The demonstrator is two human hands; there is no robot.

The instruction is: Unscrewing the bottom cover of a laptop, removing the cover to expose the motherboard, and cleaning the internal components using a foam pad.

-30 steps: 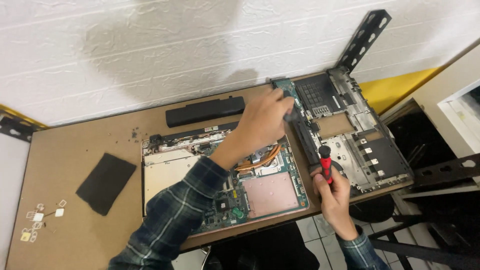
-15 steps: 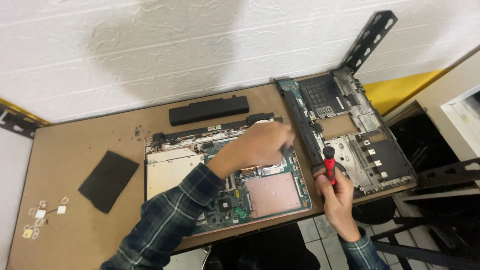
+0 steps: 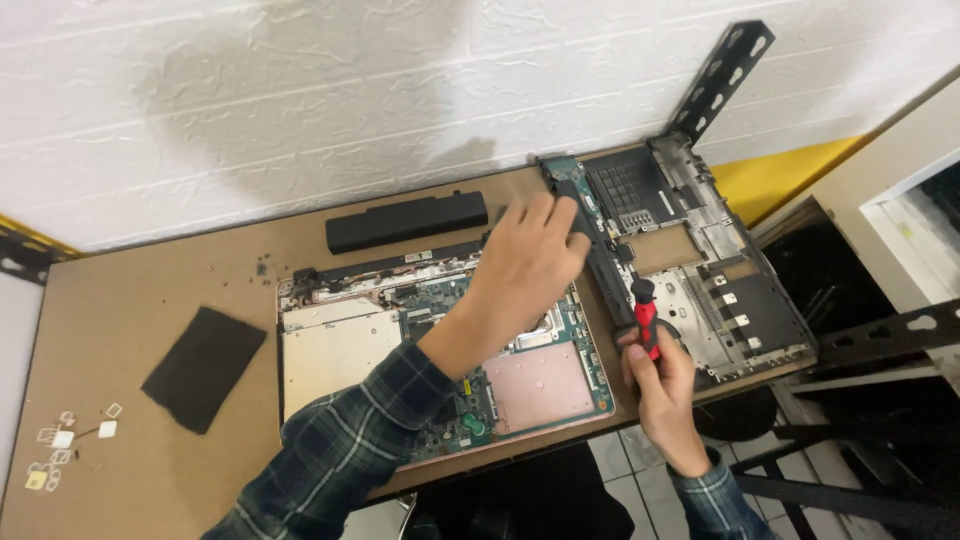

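Brown fibreboard desk [image 3: 150, 290] carries our opened laptop: the exposed motherboard [image 3: 530, 385] lies in the middle, and the removed bottom case [image 3: 700, 270] sits just to its right. Our left hand [image 3: 530, 260] reaches over the board's upper right corner with fingers loosely spread and flat, holding nothing that we can see. Our right hand [image 3: 660, 375] is closed round a red-and-black screwdriver [image 3: 645, 315], tip pointing up, near the board's right edge. A black battery [image 3: 405, 222] lies behind the board, a dark pad [image 3: 205, 365] to the left, and small parts [image 3: 70, 445] at the far left. We judge it wise to steady the board with flat fingers, clear of connectors, before bringing the driver in.
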